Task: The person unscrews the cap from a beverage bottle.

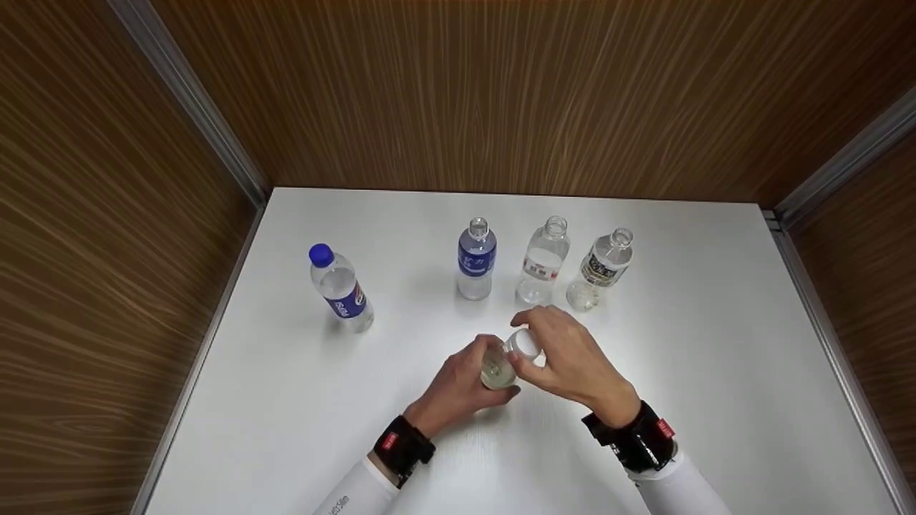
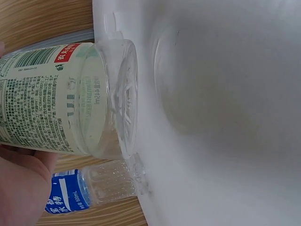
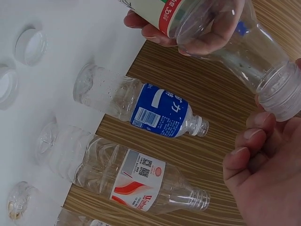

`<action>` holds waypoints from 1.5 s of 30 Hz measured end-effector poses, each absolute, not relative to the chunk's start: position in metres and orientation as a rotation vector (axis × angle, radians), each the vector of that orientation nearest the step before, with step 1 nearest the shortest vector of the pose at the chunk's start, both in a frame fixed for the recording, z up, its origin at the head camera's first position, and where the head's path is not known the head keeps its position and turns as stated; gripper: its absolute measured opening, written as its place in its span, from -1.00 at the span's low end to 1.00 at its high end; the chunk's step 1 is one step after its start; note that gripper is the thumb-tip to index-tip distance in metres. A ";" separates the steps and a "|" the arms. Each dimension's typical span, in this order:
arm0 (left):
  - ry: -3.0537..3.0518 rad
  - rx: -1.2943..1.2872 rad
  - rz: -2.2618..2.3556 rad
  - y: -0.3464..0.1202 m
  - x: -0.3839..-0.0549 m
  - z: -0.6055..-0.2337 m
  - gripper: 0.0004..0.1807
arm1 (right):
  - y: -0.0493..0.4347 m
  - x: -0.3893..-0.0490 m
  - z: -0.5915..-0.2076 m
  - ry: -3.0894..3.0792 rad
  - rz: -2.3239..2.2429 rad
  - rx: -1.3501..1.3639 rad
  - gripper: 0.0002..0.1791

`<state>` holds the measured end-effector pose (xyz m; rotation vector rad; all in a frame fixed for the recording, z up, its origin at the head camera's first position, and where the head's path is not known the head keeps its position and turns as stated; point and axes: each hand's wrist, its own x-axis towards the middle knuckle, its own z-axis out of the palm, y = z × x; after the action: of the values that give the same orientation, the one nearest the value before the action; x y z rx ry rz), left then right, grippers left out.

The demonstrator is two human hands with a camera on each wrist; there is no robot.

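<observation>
My left hand (image 1: 465, 383) grips a clear plastic bottle (image 2: 96, 101) with a pale green label around its body, holding it above the white table (image 2: 225, 179). At the bottle's top is a white cap (image 1: 526, 344), also visible as a translucent cap (image 3: 283, 99) in the right wrist view. Thumb and fingers of my right hand (image 1: 569, 354) pinch this cap from its sides. Left-hand fingers (image 3: 211, 40) wrap the bottle just below its shoulder. In the head view, much of the bottle's body is hidden beneath its neck and my left hand.
Beyond my hands stand three uncapped bottles: one blue-labelled (image 1: 476, 261), one with a red-and-white label (image 1: 542, 263), one dark-labelled (image 1: 602, 268). A blue-capped bottle (image 1: 342, 290) stands left. Two loose white caps (image 3: 31, 46) lie on the table. Wood-grain panels (image 1: 458, 100) surround it.
</observation>
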<state>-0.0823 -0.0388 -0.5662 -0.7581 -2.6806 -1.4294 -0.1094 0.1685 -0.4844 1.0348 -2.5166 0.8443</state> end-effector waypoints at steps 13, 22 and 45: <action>-2.557 -0.611 -0.830 -0.043 -0.089 -0.566 -0.25 | 0.166 -0.108 -0.486 -2.537 0.705 0.872 -0.41; -2.601 -0.572 -0.833 -0.045 -0.088 -0.565 -0.26 | 0.166 -0.110 -0.488 -2.526 0.720 0.921 -0.64; -2.665 -0.578 -1.174 -0.047 -0.089 -0.570 -0.28 | 0.168 -0.111 -0.486 -2.477 0.823 1.084 -0.56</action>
<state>-0.0887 -0.0469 -0.5701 -0.5776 -2.6652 -1.1737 -0.1113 0.1676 -0.4857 1.0843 -2.4765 0.8228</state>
